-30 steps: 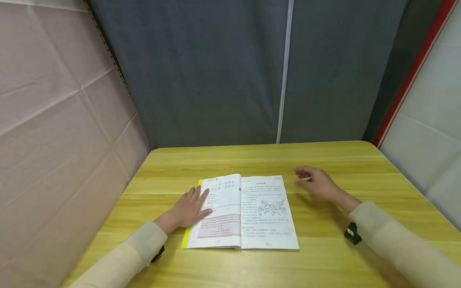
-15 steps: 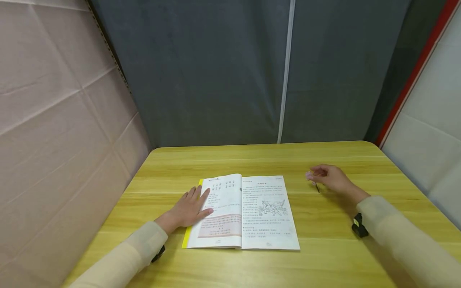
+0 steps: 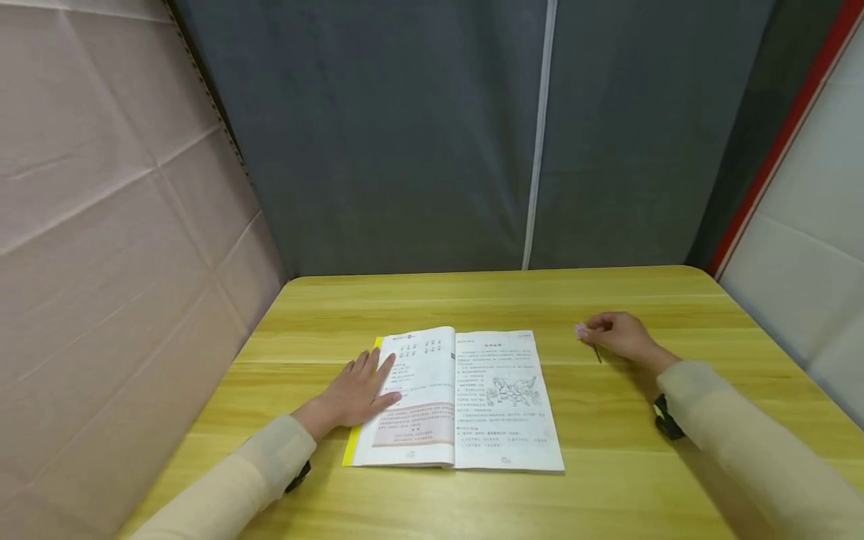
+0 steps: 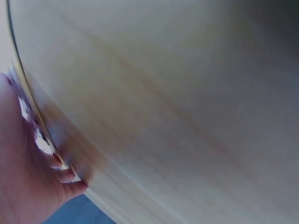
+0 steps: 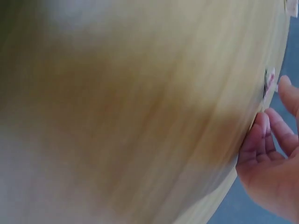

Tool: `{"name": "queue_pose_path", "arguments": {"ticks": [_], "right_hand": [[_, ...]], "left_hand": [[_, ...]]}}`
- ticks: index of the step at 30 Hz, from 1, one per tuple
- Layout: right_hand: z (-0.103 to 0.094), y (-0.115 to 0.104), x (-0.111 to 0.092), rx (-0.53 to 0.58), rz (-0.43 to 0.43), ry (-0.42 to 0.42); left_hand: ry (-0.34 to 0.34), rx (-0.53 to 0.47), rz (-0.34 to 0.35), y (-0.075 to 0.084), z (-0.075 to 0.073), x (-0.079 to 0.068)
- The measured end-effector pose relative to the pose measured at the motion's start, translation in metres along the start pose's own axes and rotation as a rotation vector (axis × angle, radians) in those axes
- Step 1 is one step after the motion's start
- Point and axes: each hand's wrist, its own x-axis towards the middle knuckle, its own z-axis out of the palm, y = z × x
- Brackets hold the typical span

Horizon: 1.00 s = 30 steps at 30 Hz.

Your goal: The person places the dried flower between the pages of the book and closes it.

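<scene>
An open book with printed pages and a yellow cover edge lies on the wooden table. My left hand rests spread on its left page; in the left wrist view, that hand's fingers show at the table's edge. To the right of the book, my right hand pinches a small pink flower-like piece with a thin dark stem, held low over the table. The right wrist view shows the pink piece between thumb and index finger, the other fingers curled.
A dark grey curtain with a pale vertical strip hangs behind the table. Pinkish cloth stands on the left side, white cloth with a red edge on the right. Black bands sit at both wrists.
My right hand has drawn back to the right from near the book's edge, and the pink piece has come into sight at its fingertips. The left hand has stayed on the page.
</scene>
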Motion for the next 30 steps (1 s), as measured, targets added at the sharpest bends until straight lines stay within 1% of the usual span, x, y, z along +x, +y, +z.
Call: {"name": "queue_pose_path", "arguments": {"ticks": [4,11,21,30], "right_hand": [[0.0036,-0.0014,0.0008,-0.043,-0.015,0.048],[0.0079,0.0009,0.0024,-0.055,-0.032,0.099],[0.0078,0.0027,0.0019,-0.052,-0.026,0.116],[0.0026,-0.0026,-0.0035,0.029,0.026,0.096]], "left_hand": [[-0.008,-0.001,-0.007,0.0008,-0.0006,-0.0001],[0.006,0.001,0.003,0.0017,-0.0005,0.0002],[0.007,0.004,0.007,0.0012,-0.0005,-0.0001],[0.004,-0.016,0.004,0.0016,-0.0014,-0.001]]}}
